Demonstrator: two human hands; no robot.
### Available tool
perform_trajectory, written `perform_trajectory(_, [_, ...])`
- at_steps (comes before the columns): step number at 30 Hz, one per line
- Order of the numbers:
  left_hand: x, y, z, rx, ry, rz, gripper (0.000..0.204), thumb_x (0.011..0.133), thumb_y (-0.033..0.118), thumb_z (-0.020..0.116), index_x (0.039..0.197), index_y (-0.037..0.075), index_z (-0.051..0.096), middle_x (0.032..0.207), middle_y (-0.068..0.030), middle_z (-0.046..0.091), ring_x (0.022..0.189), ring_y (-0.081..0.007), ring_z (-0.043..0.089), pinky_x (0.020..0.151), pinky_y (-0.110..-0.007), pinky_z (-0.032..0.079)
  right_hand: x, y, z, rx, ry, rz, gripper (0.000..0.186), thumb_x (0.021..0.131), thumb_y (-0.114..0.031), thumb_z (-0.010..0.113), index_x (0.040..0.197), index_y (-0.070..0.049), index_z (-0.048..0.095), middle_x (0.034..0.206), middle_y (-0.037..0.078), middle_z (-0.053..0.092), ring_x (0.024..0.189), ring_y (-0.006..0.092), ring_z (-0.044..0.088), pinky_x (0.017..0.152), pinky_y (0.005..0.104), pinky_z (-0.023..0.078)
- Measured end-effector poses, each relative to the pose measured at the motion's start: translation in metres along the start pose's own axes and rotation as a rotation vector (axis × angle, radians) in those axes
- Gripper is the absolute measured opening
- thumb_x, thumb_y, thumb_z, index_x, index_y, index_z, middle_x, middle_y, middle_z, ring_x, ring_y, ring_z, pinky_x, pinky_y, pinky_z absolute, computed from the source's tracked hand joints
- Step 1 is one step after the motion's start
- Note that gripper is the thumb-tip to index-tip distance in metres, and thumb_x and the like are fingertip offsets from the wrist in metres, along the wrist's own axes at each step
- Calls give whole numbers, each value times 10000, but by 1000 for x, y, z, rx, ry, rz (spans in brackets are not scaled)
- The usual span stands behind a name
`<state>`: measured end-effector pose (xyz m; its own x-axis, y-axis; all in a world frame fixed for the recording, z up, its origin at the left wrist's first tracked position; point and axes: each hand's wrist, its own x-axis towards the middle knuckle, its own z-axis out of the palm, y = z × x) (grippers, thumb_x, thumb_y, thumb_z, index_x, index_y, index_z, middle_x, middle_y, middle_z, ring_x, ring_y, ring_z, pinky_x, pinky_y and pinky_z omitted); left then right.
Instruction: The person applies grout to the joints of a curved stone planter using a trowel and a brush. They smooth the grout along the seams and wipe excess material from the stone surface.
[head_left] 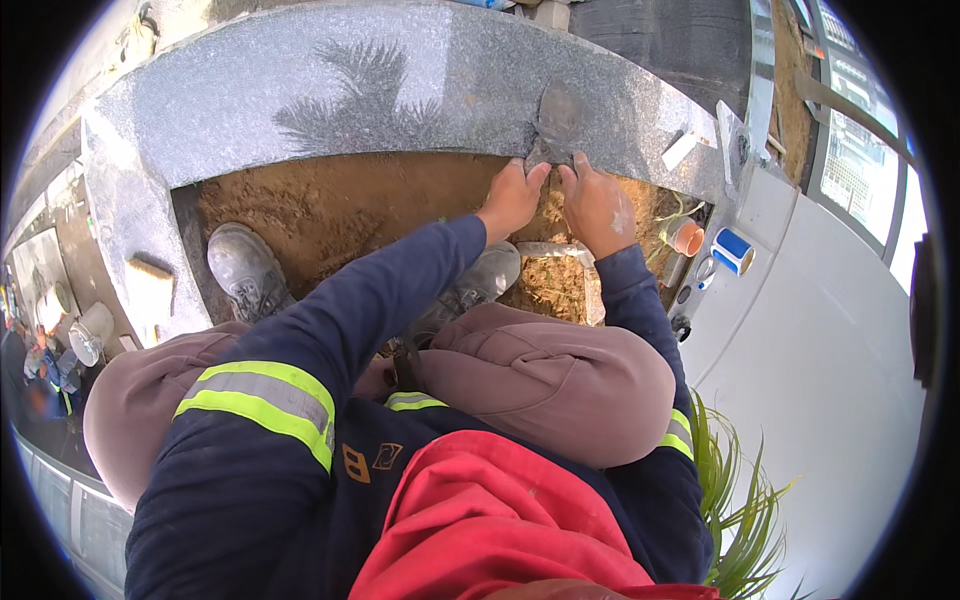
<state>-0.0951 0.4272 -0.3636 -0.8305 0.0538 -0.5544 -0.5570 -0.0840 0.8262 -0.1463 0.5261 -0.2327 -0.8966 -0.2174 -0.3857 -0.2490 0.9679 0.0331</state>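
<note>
Crouching over a soil bed (330, 205) boxed in by a grey granite curb (300, 95), you've got both arms out front in navy sleeves with yellow-and-silver reflective bands (262, 395). Far left, a white bucket (90, 332) sits below the curb's side run, with a tan block (150, 290) on the stone just beside it. Your left boot (245, 270) is planted in the soil; the right boot (470, 285) shows between your arms. Your left hand (512, 198) is at the curb's inner edge, fingers curled down against the dirt, gripping nothing I can make out. Just above and between the hands is a dark grey wet patch (560, 118) on the stone, looks like mortar. Your right hand (598, 208) is right beside the left, fingertips pressed to the curb edge under that patch, fingers bent, not clearly closed on anything. A pale bar-shaped piece (555, 250) lies in the soil just under the right wrist. Further right: an orange pipe end (688, 238), then a blue-and-white roll (735, 250) on the white surface. Green leaves (740, 510) bottom right
</note>
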Motion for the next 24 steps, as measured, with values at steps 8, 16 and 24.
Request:
perform_trajectory(8, [8,-8,1,-44,-14,-12,418,1062,378,572,1029,-38,562,776,-78,611,611,-177,570,546,-366,469,21,-4,-7,1,-32,-38,405,1040,-343,532,1233,-5,646,896,257,719,828,450,706,731,527,565])
perform_trajectory(16, [8,-5,-6,2,-28,6,440,1055,388,587,1049,-52,584,801,-95,620,664,-172,580,602,-367,480,73,29,-6,-3,69,54,425,1043,-355,526,1293,-34,649,992,260,731,857,444,720,765,535,576])
perform_trajectory(24, [-1,-1,-2,64,-13,-7,447,1050,390,593,1096,-55,594,793,-101,627,710,-192,598,652,-385,487,53,8,-1,5,96,119,437,1032,-394,539,1294,-66,659,949,262,724,890,458,710,777,523,574])
